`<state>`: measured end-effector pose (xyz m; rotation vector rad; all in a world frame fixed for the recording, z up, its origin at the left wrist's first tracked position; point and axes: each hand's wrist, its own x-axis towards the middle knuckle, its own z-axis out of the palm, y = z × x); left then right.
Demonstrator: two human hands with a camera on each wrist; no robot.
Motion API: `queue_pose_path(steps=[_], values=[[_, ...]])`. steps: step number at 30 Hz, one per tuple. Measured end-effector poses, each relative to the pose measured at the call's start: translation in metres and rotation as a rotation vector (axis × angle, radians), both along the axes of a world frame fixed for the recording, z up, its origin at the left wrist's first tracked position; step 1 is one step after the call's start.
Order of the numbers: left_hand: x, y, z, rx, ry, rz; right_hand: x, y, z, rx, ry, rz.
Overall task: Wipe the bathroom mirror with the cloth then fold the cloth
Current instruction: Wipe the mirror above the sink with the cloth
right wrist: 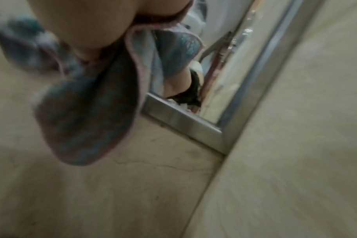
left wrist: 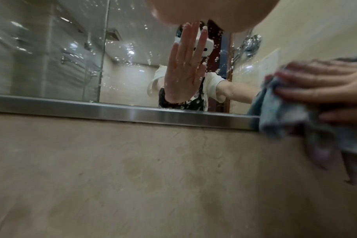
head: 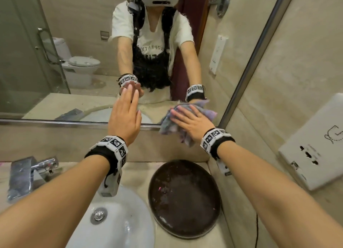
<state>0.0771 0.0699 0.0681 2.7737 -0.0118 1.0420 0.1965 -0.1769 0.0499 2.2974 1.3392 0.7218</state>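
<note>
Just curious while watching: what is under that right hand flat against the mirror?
A crumpled blue-and-purple cloth lies under the right hand, whose straight fingers press it on the mirror's lower right corner. The glass and frame beneath it are covered.

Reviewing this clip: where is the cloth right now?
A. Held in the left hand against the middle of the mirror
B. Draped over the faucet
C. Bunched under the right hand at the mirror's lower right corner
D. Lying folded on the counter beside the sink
C: the right hand presses the bunched cloth over the mirror frame's lower right corner, while the left hand lies flat and bare on the glass.
</note>
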Motion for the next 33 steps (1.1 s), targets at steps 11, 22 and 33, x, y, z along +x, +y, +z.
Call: queue_pose_path(steps=[11, 22, 33], values=[[0.004, -0.042, -0.014, 0.069, -0.04, 0.029, -0.025, -0.004, -0.003, 0.667, 0.24, -0.726], [-0.007, -0.028, -0.043, 0.05, -0.01, 0.076, -0.045, 0.008, -0.052, 0.513, 0.327, -0.745], [-0.044, 0.06, -0.039, 0.051, 0.017, 0.256, -0.043, 0.122, 0.013, 0.594, 0.049, -0.327]])
